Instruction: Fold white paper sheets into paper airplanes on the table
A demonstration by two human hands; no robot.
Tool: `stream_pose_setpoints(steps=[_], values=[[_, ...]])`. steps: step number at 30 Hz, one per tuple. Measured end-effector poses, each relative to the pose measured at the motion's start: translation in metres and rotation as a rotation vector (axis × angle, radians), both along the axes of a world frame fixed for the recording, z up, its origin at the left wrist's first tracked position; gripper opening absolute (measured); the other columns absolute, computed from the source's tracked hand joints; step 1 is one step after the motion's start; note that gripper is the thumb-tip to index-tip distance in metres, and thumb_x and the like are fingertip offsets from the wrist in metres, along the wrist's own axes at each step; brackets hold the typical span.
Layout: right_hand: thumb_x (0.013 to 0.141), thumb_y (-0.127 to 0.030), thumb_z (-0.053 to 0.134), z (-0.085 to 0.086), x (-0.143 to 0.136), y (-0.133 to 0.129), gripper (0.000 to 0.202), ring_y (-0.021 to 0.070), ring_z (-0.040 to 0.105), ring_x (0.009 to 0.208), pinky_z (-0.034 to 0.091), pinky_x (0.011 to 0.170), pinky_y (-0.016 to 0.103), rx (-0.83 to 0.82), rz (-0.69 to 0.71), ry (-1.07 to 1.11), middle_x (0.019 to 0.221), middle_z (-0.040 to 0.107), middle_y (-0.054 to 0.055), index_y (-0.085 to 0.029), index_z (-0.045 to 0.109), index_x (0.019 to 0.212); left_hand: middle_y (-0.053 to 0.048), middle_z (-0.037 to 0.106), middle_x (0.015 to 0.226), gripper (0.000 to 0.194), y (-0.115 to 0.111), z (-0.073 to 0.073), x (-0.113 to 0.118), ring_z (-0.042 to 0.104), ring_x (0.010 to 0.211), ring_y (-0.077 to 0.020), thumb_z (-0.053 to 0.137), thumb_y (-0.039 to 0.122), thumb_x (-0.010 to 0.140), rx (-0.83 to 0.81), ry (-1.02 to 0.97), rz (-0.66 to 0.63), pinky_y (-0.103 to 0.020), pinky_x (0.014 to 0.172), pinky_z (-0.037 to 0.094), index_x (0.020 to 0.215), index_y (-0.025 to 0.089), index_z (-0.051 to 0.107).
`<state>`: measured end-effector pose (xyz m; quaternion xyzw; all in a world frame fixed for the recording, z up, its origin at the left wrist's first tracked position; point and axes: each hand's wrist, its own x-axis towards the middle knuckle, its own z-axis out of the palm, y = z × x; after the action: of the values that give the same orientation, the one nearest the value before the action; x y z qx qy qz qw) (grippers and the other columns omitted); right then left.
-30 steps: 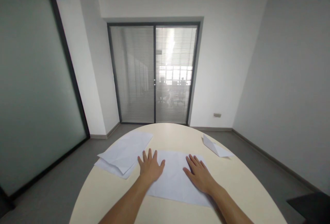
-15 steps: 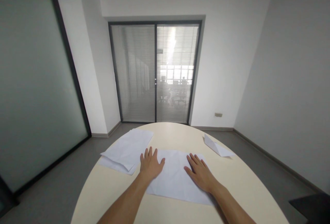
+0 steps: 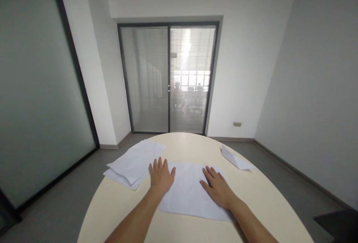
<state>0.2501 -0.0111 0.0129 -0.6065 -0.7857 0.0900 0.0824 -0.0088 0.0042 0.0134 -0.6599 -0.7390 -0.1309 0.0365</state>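
Note:
A creased white sheet of paper (image 3: 190, 194) lies flat on the table in front of me. My left hand (image 3: 161, 177) rests palm down over its left edge, fingers spread, with the fingertips close to a stack of paper sheets (image 3: 137, 161). On the sheet's right side lies my right hand (image 3: 216, 187), flat, with the thumb held out toward the middle. Neither hand grips anything. The stack's near corner is bent up, and its left part sticks out toward the table's edge.
The round cream table (image 3: 184, 148) curves away on both sides. A folded paper piece (image 3: 236, 160) stands at its right edge, partly raised. A black object (image 3: 338, 224) shows at the lower right. Beyond the table is a glass door (image 3: 169, 79) with blinds.
My left hand has slid slightly left. The stack of paper sheets has shifted left and turned a little. My right hand, the middle sheet and the folded piece stay about where they were.

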Motion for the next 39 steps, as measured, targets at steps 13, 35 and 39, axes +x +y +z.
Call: stream_pose_setpoints(steps=[13,35,39], values=[[0.096,-0.06,0.022,0.016,-0.031,-0.021,0.064,0.0244,0.015,0.147,0.011,0.119,0.047,-0.024,0.233,0.115,0.158,0.023,0.004,-0.028,0.027,0.151,-0.002,0.02,0.159,0.059,-0.026,-0.005,0.037,0.009,0.147,-0.0277,0.028,0.049,0.095,-0.146,-0.1,-0.564,-0.048,0.119,0.009,0.15,0.027,0.03],[0.092,-0.066,0.026,0.008,-0.029,-0.019,0.072,0.0336,0.014,0.146,0.011,0.116,0.058,0.018,-0.052,-0.001,0.159,0.02,0.006,-0.024,0.028,0.151,-0.007,0.028,0.156,0.056,-0.026,-0.007,0.04,0.019,0.143,-0.0368,0.032,0.039,0.092,-0.063,-0.016,-0.208,-0.058,0.112,0.015,0.147,0.026,0.038],[0.092,-0.067,0.026,0.011,-0.013,-0.012,0.072,0.0296,0.01,0.147,0.009,0.118,0.053,-0.037,0.094,0.018,0.16,0.016,0.006,-0.026,0.025,0.152,-0.017,0.039,0.149,0.059,-0.036,0.005,0.046,0.029,0.137,-0.0425,0.038,0.044,0.09,-0.077,0.001,-0.193,-0.061,0.107,0.022,0.142,0.017,0.044]])
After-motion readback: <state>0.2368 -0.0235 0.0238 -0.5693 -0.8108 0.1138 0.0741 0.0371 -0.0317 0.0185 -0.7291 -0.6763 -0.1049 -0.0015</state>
